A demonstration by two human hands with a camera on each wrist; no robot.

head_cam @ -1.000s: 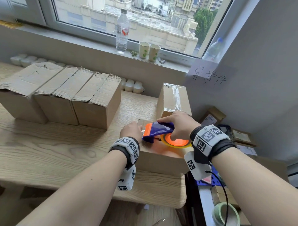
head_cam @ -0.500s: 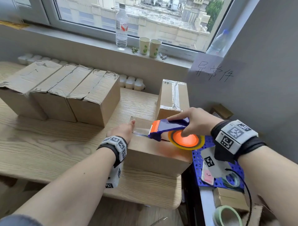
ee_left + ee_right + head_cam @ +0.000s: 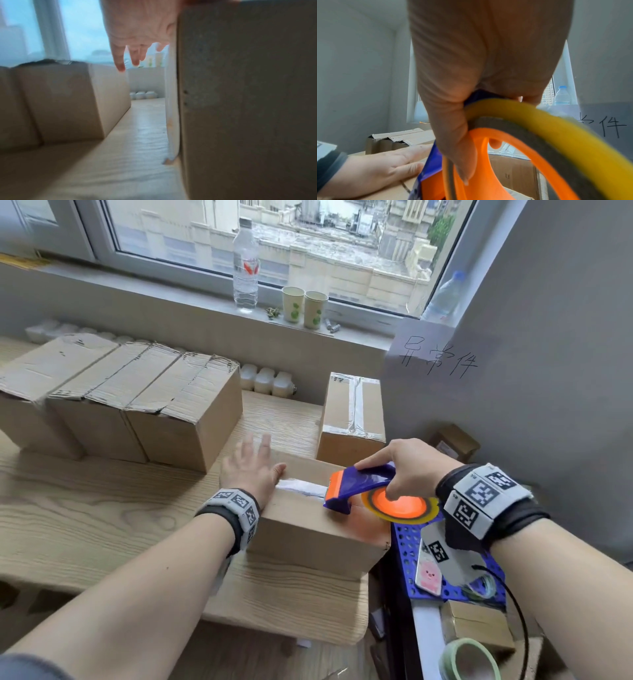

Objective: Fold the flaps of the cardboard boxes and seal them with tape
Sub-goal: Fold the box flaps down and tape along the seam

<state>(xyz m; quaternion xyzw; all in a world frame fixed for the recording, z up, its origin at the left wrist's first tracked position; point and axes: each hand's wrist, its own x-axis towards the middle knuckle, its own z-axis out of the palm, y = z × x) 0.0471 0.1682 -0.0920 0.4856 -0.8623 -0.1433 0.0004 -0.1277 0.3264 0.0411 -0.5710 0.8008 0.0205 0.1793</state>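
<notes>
- Head view: the box [image 3: 308,529] sits at the right end of the table [image 3: 102,508], flaps folded down, a strip of tape [image 3: 301,487] running along its top seam.
- Left hand [image 3: 251,470] lies flat and spread at the box's left top edge, thumb beside the tape's start.
- Right hand [image 3: 407,467] is wrapped round the dispenser [image 3: 359,486], which rests on the box top partway along the seam.
- Handling, as I judge it: corrugated card is light and stiff, so the box may slide under the pull; press down on the top near the seam.
- Three unsealed boxes [image 3: 120,405] stand to the left; a taped box [image 3: 354,412] stands behind.
</notes>
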